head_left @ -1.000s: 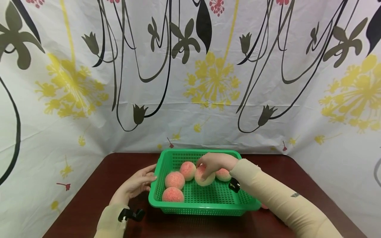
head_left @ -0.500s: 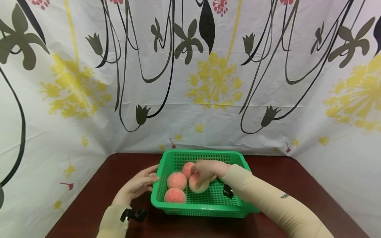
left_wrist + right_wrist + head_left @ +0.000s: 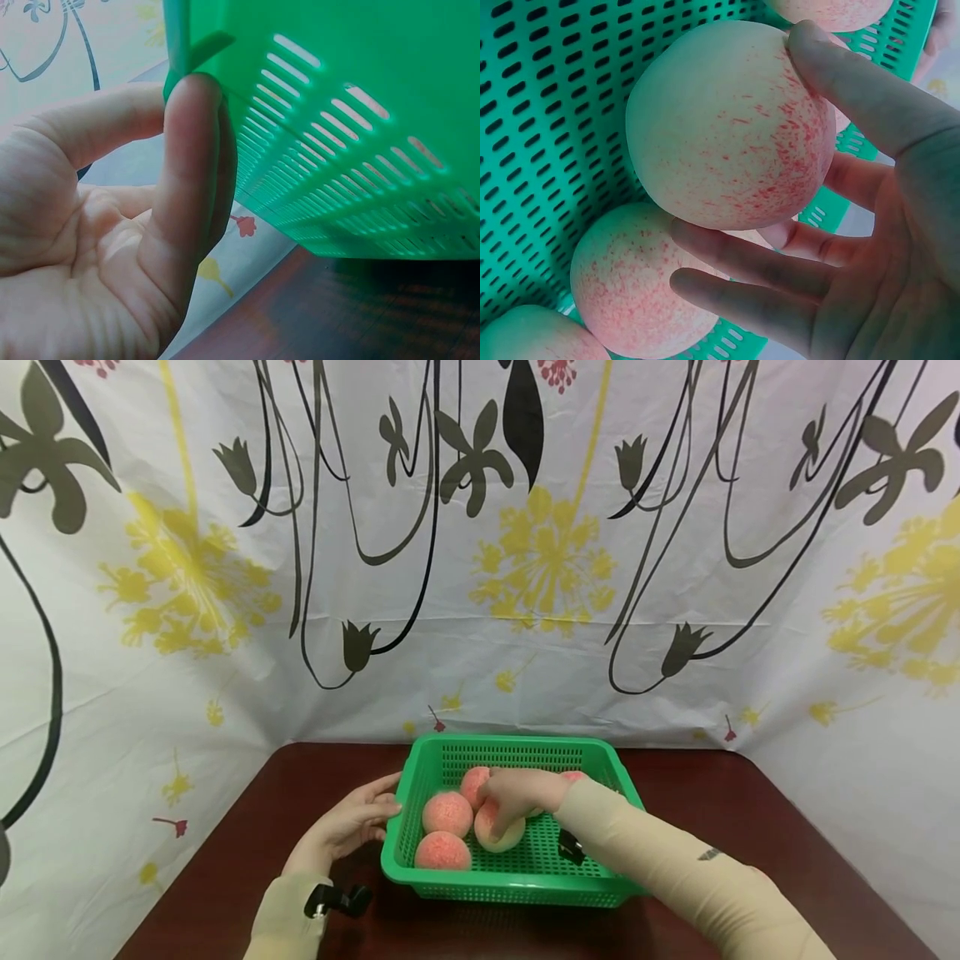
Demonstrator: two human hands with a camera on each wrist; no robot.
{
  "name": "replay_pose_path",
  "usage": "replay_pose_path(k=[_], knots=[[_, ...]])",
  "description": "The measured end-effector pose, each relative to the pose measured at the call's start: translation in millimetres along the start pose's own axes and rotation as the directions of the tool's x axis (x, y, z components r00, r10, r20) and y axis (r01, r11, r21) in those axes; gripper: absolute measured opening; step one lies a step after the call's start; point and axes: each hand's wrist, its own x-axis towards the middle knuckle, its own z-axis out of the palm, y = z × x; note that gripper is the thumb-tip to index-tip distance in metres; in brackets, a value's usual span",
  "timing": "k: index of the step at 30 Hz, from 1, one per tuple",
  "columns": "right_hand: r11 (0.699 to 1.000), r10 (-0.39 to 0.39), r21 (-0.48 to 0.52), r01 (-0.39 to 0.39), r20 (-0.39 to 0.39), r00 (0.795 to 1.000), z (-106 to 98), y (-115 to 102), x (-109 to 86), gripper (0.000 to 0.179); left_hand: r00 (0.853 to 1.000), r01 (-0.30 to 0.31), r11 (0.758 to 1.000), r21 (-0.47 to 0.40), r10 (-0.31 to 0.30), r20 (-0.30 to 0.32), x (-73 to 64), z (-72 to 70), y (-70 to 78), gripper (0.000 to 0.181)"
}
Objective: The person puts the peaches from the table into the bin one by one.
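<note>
A green plastic basket with slotted walls stands on the table. My left hand holds its left rim; in the left wrist view the fingers bend against the outside under the lip. My right hand reaches into the basket and grips a pale, red-speckled peach between thumb and fingers. This peach sits beside other peaches at the left: a front one, a middle one and a back one. My right hand and sleeve partly hide more peaches, one near the back right.
The dark red table spreads around the basket. A flower-patterned white sheet hangs behind and at both sides. Black camera mounts sit on the wrists. The right sleeve crosses the basket's right front corner.
My right hand has moved left and slightly nearer with the peach, bringing it beside the left group. The left hand stays on the rim. The head view has shifted slightly.
</note>
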Motion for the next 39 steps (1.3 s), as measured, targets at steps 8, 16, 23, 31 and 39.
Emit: replay_pose_path(k=[8, 16, 23, 31, 39], knots=[[0.997, 0.005, -0.074, -0.007, -0.021, 1.000, 4.7, -2.3, 2.1, 0.027, 1.000, -0.004, 1.000, -0.001, 0.004, 0.000, 0.6, -0.9, -0.1, 0.068], [0.999, 0.010, -0.041, -0.011, -0.024, 1.000, 6.9, -5.6, 1.7, 0.036, 1.000, -0.004, 1.000, -0.008, 0.004, -0.001, -0.2, 0.0, -0.5, 0.068], [1.000, -0.013, -0.015, 0.012, -0.029, 1.000, 6.5, -7.3, 1.8, 0.031, 1.000, -0.012, 1.000, -0.011, 0.012, 0.004, -0.8, 0.2, 0.6, 0.067], [0.994, 0.010, -0.110, -0.014, -0.030, 0.999, 8.7, -5.4, 2.7, 0.034, 1.000, -0.007, 1.000, -0.007, 0.007, -0.002, -0.3, 1.0, -0.4, 0.067], [0.991, 0.017, -0.132, -0.019, -0.016, 1.000, 7.4, -3.0, -0.4, 0.041, 1.000, -0.006, 1.000, 0.008, 0.007, -0.004, 0.3, 1.2, -0.4, 0.067]])
